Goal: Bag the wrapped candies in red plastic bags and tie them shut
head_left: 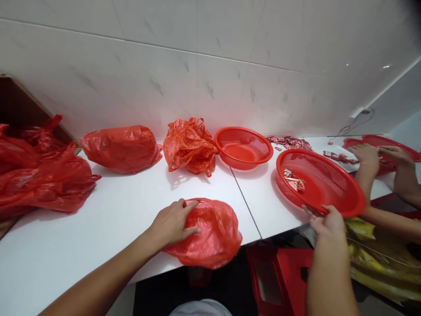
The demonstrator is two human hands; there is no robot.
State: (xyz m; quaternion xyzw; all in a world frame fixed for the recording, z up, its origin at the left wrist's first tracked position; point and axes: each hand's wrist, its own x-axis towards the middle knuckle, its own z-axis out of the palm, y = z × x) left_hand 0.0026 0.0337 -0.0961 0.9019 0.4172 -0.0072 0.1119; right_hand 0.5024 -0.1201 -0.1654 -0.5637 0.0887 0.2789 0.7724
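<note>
My left hand (174, 222) is at the mouth of a red plastic bag (219, 239) on the table's front edge. Its thumb and forefinger are apart over the bag's opening, and the other fingers hook its near-left rim. My right hand (330, 222) grips the front rim of a red plastic sieve basket (338, 177), which is tilted towards me. A few small wrapped packets (294, 181) lie at the left inside this basket. The fingertips under the rim are partly hidden.
Behind stand a second red basket (243, 151), a crumpled red bag (190, 147) and a full red bag (121, 149). More red bags (42, 175) lie left by a cardboard box. Small packets (291, 142) lie by the wall. Another person's hands (365, 156) work at right.
</note>
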